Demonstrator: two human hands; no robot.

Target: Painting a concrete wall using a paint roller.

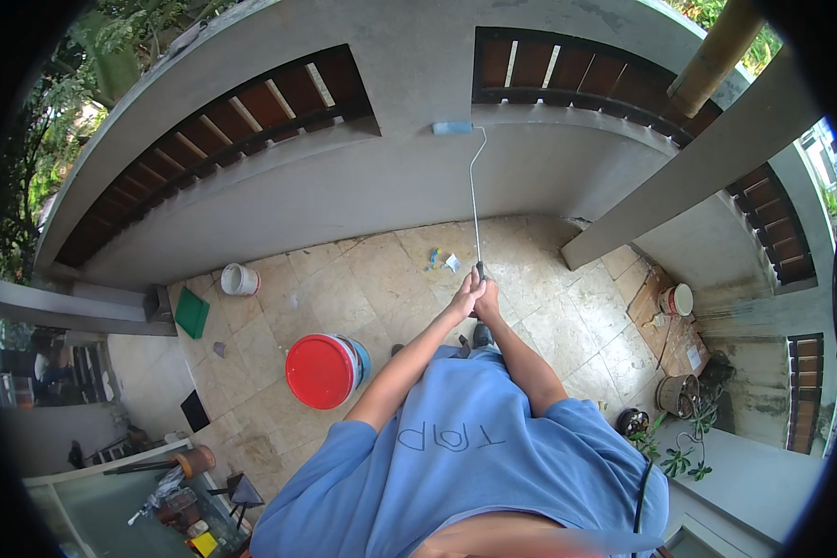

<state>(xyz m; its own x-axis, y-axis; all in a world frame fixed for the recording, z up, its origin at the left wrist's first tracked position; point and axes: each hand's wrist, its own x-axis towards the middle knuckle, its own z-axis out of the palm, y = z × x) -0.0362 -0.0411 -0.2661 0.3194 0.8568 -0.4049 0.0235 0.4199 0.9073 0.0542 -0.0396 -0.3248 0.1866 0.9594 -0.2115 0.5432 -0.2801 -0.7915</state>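
Both my hands are together on the dark handle of a paint roller (476,202). My left hand (466,296) wraps it from the left, fingers pointing up the handle. My right hand (487,300) grips it from the right and partly overlaps the left. A thin bent metal rod runs from the handle to a pale blue roller sleeve (453,127). The sleeve appears to rest sideways against the grey wall (418,171), between two slatted openings.
A paint bucket with a red lid (319,371) stands on the tiled floor at my left. Beyond it are a white pail (240,280) and a green box (192,312). A slanting grey pillar (669,160), another bucket (676,300) and potted plants (678,395) are on the right.
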